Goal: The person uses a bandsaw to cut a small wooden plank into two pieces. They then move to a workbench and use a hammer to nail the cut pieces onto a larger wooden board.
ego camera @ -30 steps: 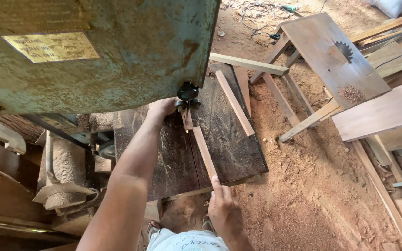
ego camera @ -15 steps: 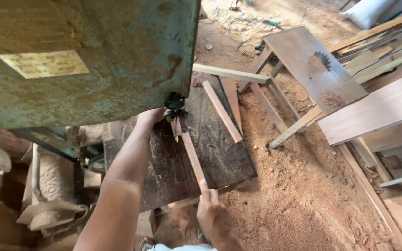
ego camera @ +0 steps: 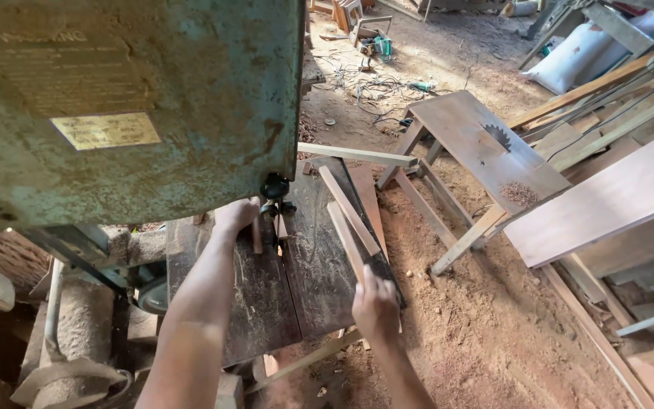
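Two bare hands work at a band saw near the middle of the frame: the left hand [ego camera: 235,217] reaches up to the blade guide, its fingers curled onto a short piece of wood [ego camera: 257,236] right beside the blade, though how tightly it grips cannot be told from here. Lower and to the right, the right hand [ego camera: 375,307] is closed loosely round the near end of a long wooden strip [ego camera: 347,244], which runs from that hand up and leftward across the right side of the dark saw desk [ego camera: 266,303]. A second strip [ego camera: 348,210] lies just beside it, nearly parallel, and a wider plank [ego camera: 369,198] sits against them at the desk's right edge. The saw's worn green housing [ego camera: 153,106] fills the upper left of the frame. To the right of centre stands a wooden table saw [ego camera: 478,144] with a round toothed blade showing through its top and a heap of sawdust on it. Reddish sawdust covers the floor [ego camera: 493,333], and boards [ego camera: 615,197] are stacked at the right edge
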